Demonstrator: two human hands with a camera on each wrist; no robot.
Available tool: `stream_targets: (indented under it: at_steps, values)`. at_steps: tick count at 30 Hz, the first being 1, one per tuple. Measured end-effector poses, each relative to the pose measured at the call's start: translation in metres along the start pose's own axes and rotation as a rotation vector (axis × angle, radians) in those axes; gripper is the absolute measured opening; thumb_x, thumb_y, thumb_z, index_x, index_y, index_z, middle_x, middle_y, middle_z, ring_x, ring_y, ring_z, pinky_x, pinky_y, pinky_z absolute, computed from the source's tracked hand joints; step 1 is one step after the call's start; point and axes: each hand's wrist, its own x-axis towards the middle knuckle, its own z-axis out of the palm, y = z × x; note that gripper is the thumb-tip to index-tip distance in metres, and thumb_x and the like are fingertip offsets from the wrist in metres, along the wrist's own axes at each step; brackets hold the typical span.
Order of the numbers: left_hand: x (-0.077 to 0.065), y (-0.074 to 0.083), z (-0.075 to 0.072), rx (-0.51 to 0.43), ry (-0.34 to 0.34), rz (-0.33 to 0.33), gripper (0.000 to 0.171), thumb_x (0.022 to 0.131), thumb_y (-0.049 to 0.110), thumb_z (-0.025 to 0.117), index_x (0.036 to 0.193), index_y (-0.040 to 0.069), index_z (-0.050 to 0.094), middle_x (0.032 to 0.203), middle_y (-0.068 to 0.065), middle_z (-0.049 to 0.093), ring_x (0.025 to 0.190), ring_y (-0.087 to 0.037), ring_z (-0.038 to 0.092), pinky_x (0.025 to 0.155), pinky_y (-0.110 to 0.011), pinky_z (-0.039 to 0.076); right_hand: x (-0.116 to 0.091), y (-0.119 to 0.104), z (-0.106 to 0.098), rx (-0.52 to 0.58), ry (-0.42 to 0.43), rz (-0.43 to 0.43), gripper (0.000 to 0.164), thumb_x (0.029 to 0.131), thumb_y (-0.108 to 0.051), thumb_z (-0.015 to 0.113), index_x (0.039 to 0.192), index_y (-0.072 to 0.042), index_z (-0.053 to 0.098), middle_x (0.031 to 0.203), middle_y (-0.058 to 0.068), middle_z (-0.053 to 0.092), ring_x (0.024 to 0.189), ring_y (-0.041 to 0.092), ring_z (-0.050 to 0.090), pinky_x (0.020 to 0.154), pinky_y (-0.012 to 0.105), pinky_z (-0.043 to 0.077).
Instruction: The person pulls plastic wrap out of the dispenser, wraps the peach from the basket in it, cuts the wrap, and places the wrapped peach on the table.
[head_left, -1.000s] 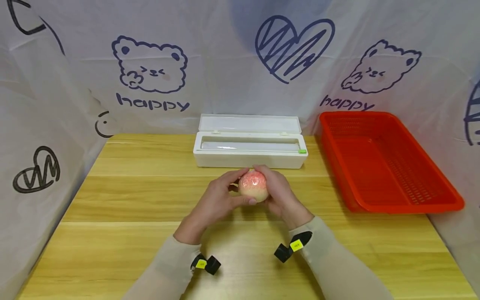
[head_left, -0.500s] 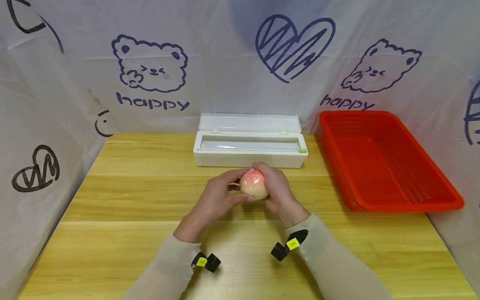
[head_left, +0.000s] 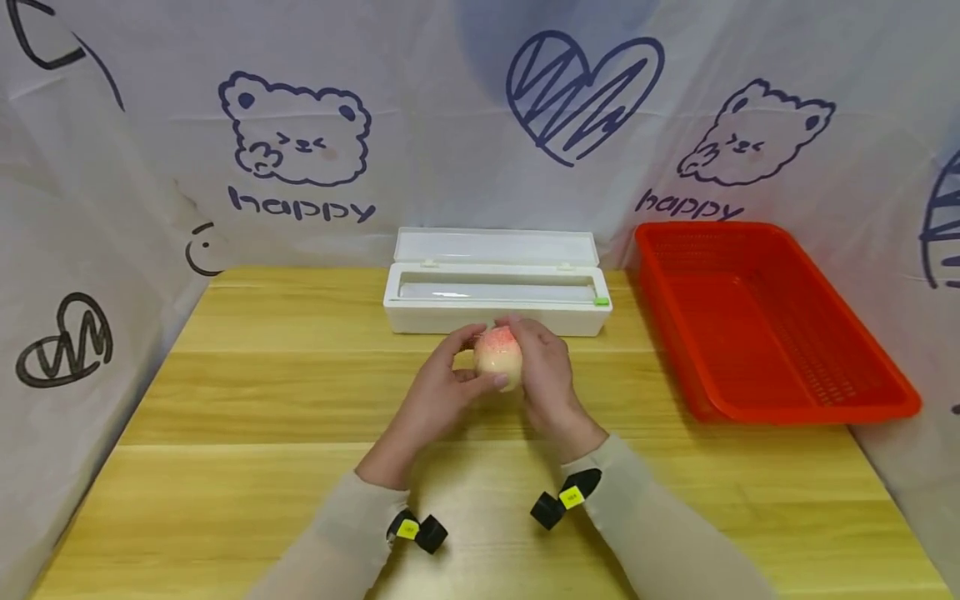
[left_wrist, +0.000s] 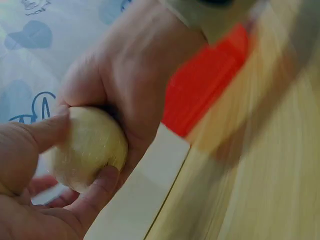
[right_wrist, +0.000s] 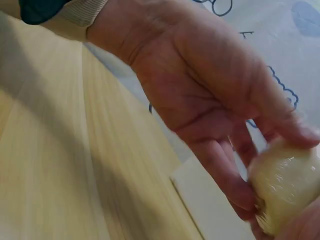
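Note:
A round pink-and-cream peach sits between both hands over the table, in front of the white box. Its surface looks shiny, as if clear film covers it; creases show on the peach in the left wrist view. The left hand grips it from the left, thumb on the near side and fingers at the far side. Curled round its right side is the right hand, which hides part of the fruit. The right wrist view shows the left hand's thumb and fingertips on the peach.
Behind the hands stands a white cling film box, lid raised, with a roll inside and a green slider. A red plastic basket stands at the right on the wooden table. Printed cloth hangs behind and at the sides.
The peach has moved slightly away and left, and turned so its pink part faces more to the back. The right hand has rotated further over it and now covers more of its right side.

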Motion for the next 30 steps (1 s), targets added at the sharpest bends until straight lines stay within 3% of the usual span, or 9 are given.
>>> stream_targets:
  at_steps: [2,4,7,12,16,19,22,26,30]
  values:
    - [0.001,0.001,0.000,-0.184,-0.034,-0.062,0.064,0.088,0.043,0.067,0.140,0.015,0.040,0.132,-0.012,0.049,0.095,-0.030,0.066,0.085,-0.041,0.056,-0.004,-0.004,0.007,-0.055,0.075,-0.057,0.036,0.096,-0.034,0.057,0.109,-0.002,0.068,0.114,0.013,0.065,0.100,0.018,0.060,0.076,0.024,0.053]
    - [0.002,0.004,0.001,-0.346,-0.060,-0.131,0.062,0.093,0.052,0.055,0.137,0.010,0.042,0.128,-0.017,0.052,0.093,-0.032,0.067,0.082,-0.040,0.057,-0.006,-0.006,0.011,-0.119,0.096,-0.113,0.030,0.095,-0.032,0.058,0.104,-0.006,0.071,0.109,0.010,0.068,0.097,0.017,0.061,0.077,0.028,0.053]
    - [0.005,0.008,0.006,-0.459,-0.057,-0.233,0.067,0.096,0.063,0.038,0.126,0.004,0.051,0.109,-0.018,0.061,0.079,-0.027,0.068,0.069,-0.033,0.059,-0.009,-0.007,0.015,-0.235,0.060,-0.170,0.032,0.095,-0.037,0.057,0.103,-0.011,0.073,0.107,0.006,0.070,0.098,0.016,0.061,0.084,0.035,0.051]
    - [0.007,0.011,0.022,-0.415,0.103,-0.285,0.061,0.100,0.055,0.032,0.100,0.002,0.062,0.063,-0.008,0.062,0.049,-0.016,0.057,0.042,-0.024,0.047,-0.009,0.000,0.014,-0.252,0.034,-0.229,0.033,0.096,-0.039,0.054,0.099,-0.013,0.075,0.104,0.007,0.072,0.099,0.016,0.061,0.087,0.038,0.049]
    - [0.008,0.012,0.030,-0.325,0.230,-0.245,0.056,0.099,0.051,0.032,0.083,0.006,0.061,0.051,-0.005,0.056,0.040,-0.015,0.050,0.035,-0.025,0.039,-0.010,0.003,0.017,-0.218,0.109,-0.252,0.027,0.095,-0.029,0.054,0.089,-0.013,0.075,0.091,0.009,0.073,0.085,0.020,0.063,0.072,0.035,0.053]
    - [0.008,0.012,0.033,-0.305,0.265,-0.221,0.053,0.099,0.047,0.032,0.078,0.007,0.060,0.048,-0.006,0.054,0.037,-0.015,0.047,0.033,-0.025,0.035,-0.011,0.004,0.019,-0.233,0.171,-0.259,0.024,0.092,-0.024,0.054,0.082,-0.017,0.075,0.083,0.007,0.072,0.077,0.020,0.063,0.060,0.033,0.052]
    - [0.008,0.011,0.033,-0.318,0.247,-0.212,0.054,0.100,0.046,0.031,0.078,0.006,0.060,0.048,-0.005,0.054,0.038,-0.015,0.048,0.033,-0.025,0.036,-0.011,0.003,0.019,-0.247,0.183,-0.265,0.024,0.091,-0.023,0.053,0.081,-0.017,0.074,0.082,0.006,0.072,0.076,0.019,0.063,0.060,0.032,0.052]
    - [0.007,0.009,0.025,-0.250,0.132,-0.215,0.068,0.100,0.059,0.026,0.087,0.004,0.064,0.056,-0.011,0.061,0.043,-0.020,0.056,0.040,-0.031,0.048,-0.011,-0.001,0.014,-0.236,0.142,-0.251,0.026,0.092,-0.024,0.053,0.085,-0.013,0.075,0.088,0.008,0.073,0.084,0.018,0.063,0.069,0.031,0.051]
    - [0.007,0.009,0.012,-0.099,0.022,-0.104,0.068,0.098,0.064,0.029,0.116,0.008,0.064,0.097,-0.014,0.068,0.073,-0.026,0.067,0.067,-0.045,0.058,-0.006,-0.003,0.004,-0.239,0.066,-0.231,0.033,0.098,-0.029,0.048,0.095,-0.009,0.074,0.099,0.010,0.072,0.094,0.016,0.062,0.078,0.029,0.051]
